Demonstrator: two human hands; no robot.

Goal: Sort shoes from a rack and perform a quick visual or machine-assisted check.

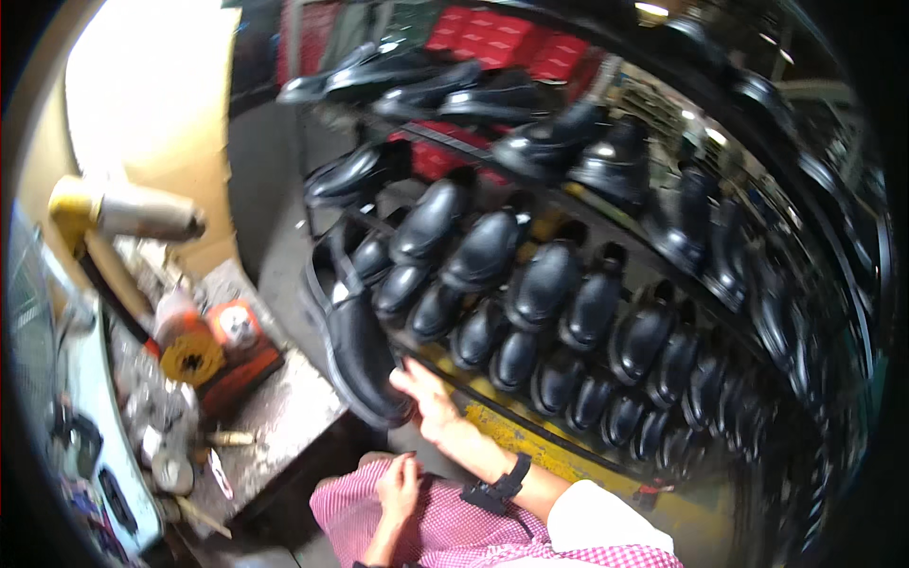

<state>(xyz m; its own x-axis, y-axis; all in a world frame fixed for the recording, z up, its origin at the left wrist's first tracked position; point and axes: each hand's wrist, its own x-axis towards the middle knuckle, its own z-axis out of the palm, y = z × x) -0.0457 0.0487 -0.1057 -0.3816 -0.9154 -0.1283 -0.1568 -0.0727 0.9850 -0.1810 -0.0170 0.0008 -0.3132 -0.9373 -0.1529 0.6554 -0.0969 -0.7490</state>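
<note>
My right hand (431,405) reaches forward and holds a black leather shoe (362,355) by the side of its toe. The shoe hangs tilted in front of the rack, toe toward me and its opening away. A dark strap with a small box (497,485) sits round my right wrist. Close to my lap, over the red-and-white checked cloth (454,540), is my left hand (400,481). Its fingers are curled together, and whether anything small is between them cannot be made out.
A rack (530,431) of black shoes in several rows fills the front and right. Red boxes (492,43) lie behind it. On the left, a worn bench (284,402) carries a red-orange container with a yellow end (192,358). Above it hangs a yellow tool with a metal barrel (147,210).
</note>
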